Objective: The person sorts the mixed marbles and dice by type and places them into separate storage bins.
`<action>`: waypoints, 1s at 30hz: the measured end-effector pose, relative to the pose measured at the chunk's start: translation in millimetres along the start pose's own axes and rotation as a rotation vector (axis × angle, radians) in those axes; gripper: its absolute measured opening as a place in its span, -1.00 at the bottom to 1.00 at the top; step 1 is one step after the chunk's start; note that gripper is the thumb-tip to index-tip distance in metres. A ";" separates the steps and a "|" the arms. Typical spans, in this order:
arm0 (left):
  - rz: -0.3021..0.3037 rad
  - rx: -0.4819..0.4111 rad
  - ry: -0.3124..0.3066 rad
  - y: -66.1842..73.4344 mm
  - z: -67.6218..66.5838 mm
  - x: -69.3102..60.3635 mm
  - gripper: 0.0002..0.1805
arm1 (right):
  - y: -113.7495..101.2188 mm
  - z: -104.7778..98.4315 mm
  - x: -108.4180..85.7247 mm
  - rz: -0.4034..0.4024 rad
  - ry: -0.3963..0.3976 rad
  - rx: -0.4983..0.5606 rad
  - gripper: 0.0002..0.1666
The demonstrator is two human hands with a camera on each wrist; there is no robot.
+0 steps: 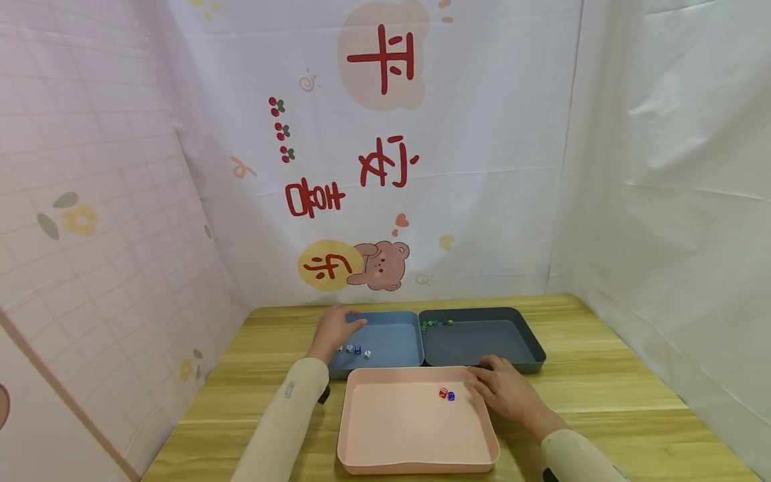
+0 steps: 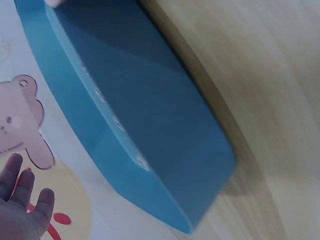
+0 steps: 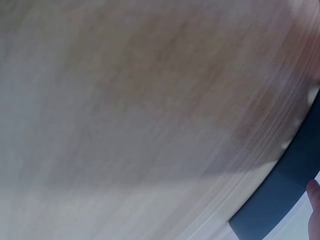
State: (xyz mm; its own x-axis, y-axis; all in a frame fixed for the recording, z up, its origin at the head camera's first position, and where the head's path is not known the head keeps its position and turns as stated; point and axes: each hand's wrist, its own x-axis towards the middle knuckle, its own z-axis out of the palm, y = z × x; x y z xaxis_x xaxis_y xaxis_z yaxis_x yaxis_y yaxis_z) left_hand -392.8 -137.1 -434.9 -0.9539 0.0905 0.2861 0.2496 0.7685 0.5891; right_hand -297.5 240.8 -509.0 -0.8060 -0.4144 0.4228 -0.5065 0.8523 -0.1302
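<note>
In the head view my left hand [image 1: 334, 329] hovers over the left side of the light blue tray [image 1: 394, 325], its fingers apart and holding nothing. White dice [image 1: 368, 354] and a blue die [image 1: 358, 350] lie in that tray near its front. My right hand [image 1: 510, 389] is at the back right corner of the pink tray [image 1: 415, 442], fingertips by the rim; whether they touch it I cannot tell. Close to those fingers, a red die [image 1: 442, 393] and another blue die [image 1: 451, 396] sit inside the pink tray. The left wrist view shows spread fingers [image 2: 25, 187] beside the blue tray.
A dark grey-blue tray [image 1: 482, 341] stands against the light blue one, with several small green dice [image 1: 430, 323] along its back left corner. All trays are on a wood-grain table [image 1: 608, 395]. Printed white cloth [image 1: 494, 167] hangs behind and at both sides.
</note>
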 end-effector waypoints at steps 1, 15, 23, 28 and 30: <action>0.008 -0.022 -0.007 2.7 0.5 0.3 -0.62 | 0.0 -0.3 0.1 0.001 -0.002 0.003 -0.65; 0.124 -0.223 -0.134 44.5 12.8 2.6 -0.64 | -3.1 -5.0 3.3 0.020 -0.042 0.015 -0.64; 0.150 -0.247 -0.214 67.6 24.5 -9.2 -0.64 | -2.0 -6.2 4.6 0.028 -0.064 0.021 -0.65; 0.186 -0.231 -0.264 76.5 33.8 -17.1 -0.65 | -1.1 -8.1 5.0 0.007 -0.057 0.019 -0.67; 0.194 -0.221 -0.285 78.9 36.9 -19.7 -0.65 | -0.3 -8.6 5.1 -0.018 -0.036 0.009 -0.69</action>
State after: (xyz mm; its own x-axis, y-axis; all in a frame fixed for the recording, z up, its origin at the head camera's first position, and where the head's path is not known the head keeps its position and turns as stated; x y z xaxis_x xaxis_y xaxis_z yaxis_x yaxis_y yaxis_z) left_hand -360.5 -54.9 -421.9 -0.8858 0.4161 0.2056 0.4297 0.5678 0.7021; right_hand -298.9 241.1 -499.1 -0.8070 -0.4414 0.3922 -0.5239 0.8417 -0.1307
